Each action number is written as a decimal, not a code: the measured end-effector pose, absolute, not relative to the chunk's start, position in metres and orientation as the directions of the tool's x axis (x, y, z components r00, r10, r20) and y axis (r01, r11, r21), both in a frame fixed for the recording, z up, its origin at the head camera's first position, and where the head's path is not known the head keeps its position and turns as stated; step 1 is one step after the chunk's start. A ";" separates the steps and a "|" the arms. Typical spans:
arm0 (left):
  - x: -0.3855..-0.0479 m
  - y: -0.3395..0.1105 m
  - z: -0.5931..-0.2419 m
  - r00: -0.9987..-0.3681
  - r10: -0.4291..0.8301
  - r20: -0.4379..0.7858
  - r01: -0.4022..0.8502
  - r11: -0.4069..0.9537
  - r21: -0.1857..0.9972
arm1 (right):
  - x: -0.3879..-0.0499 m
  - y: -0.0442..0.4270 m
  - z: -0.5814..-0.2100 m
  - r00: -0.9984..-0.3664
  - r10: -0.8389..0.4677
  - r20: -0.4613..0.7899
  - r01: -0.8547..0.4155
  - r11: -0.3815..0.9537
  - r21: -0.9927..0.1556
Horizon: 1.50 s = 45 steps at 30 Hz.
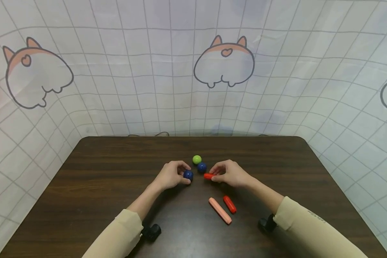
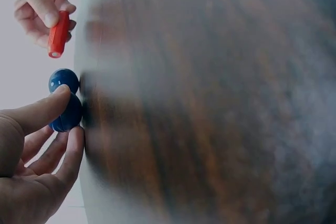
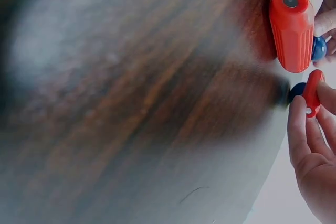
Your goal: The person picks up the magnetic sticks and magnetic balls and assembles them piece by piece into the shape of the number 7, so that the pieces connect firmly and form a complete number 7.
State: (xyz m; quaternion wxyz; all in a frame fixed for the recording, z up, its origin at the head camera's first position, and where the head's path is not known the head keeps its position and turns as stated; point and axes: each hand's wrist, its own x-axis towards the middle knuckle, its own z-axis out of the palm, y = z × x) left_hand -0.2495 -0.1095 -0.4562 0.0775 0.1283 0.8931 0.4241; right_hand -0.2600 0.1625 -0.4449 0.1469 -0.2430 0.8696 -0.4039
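Two pieces were in hand at the middle of the table: a blue ball (image 1: 188, 175) on the left and a short red rod (image 1: 208, 176) on the right. The left hand (image 1: 171, 175) pinched the ball between thumb and fingers; the right hand (image 1: 229, 173) gripped the rod the same way, its free end pointing left. Whether either piece touched the table could not be told.

Between them and farther off sat a second blue ball (image 1: 201, 167), with a green ball (image 1: 197, 159) just beyond it to the left. Nearer, a salmon stick (image 1: 220, 211) lay beside another red rod (image 1: 229, 204), on its left. Around all this spread the dark tabletop (image 1: 100, 186), backed by a white gridded cloth (image 1: 148, 96).

The step looked like positioning both held pieces at once. The next move seemed to call for steady pinches and care not to nudge the second blue ball.
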 end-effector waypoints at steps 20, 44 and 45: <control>-0.246 -0.111 -0.461 -0.940 0.340 -0.005 0.211 0.596 0.775 | -0.260 0.141 -0.447 -0.827 -0.561 -0.038 -0.312 0.513 -0.800; -0.247 -0.112 -0.454 -0.916 0.400 0.010 0.265 0.589 0.763 | -0.261 0.137 -0.446 -0.841 -0.541 0.002 -0.338 0.524 -0.782; -0.247 -0.112 -0.454 -0.917 0.399 0.009 0.264 0.588 0.765 | -0.261 0.137 -0.447 -0.841 -0.541 0.002 -0.339 0.523 -0.782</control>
